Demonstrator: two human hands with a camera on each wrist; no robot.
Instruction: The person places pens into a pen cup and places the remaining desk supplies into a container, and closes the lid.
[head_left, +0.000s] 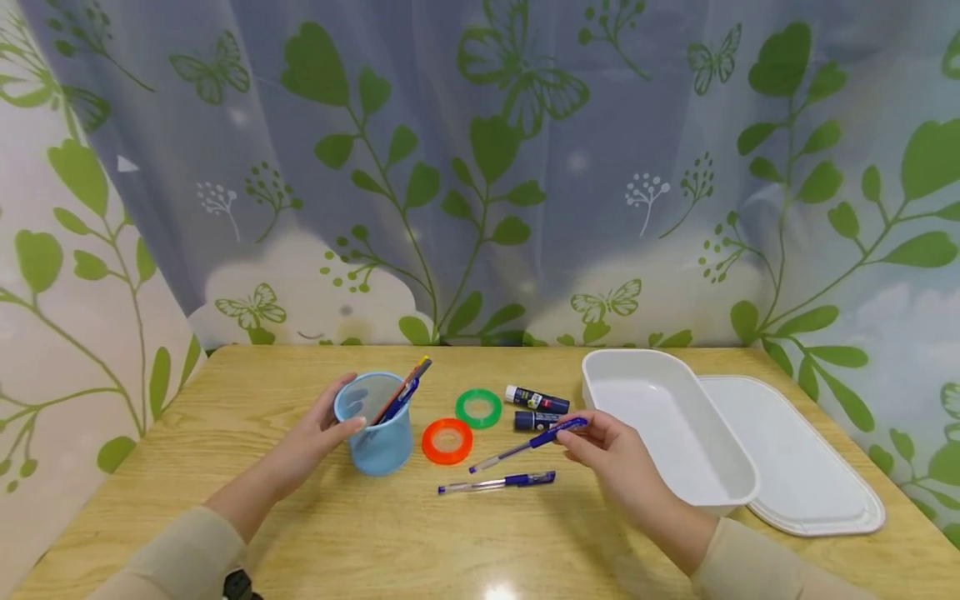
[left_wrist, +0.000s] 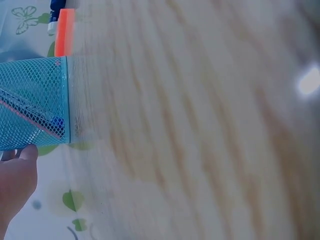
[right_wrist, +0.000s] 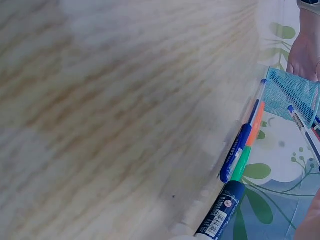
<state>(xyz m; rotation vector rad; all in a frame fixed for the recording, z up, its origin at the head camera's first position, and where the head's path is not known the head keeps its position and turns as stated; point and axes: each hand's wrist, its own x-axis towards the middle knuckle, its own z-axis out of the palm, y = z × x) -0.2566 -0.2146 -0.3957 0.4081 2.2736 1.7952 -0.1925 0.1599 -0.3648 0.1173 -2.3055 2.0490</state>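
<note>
My left hand (head_left: 318,429) holds a light-blue mesh pen cup (head_left: 381,450) at its rim, thumb in front and fingers round the far left side. The cup stands upright on the table with a blue pen (head_left: 401,400) and other slim pens or pencils leaning in it. In the left wrist view, the thumb lies against the mesh cup (left_wrist: 35,100). Between thumb and fingers my right hand (head_left: 618,458) pinches a clear-barrelled blue gel pen (head_left: 551,434), its tip pointing left toward the cup. A second blue gel pen (head_left: 528,479) lies on the table just below it.
Green (head_left: 478,408) and orange (head_left: 447,442) tape rings lie right of the cup. Two dark glue sticks (head_left: 536,398) are beyond the right hand. A white tub (head_left: 667,417) and its white lid (head_left: 802,458) occupy the right side. A patterned curtain (head_left: 480,208) hangs behind the table.
</note>
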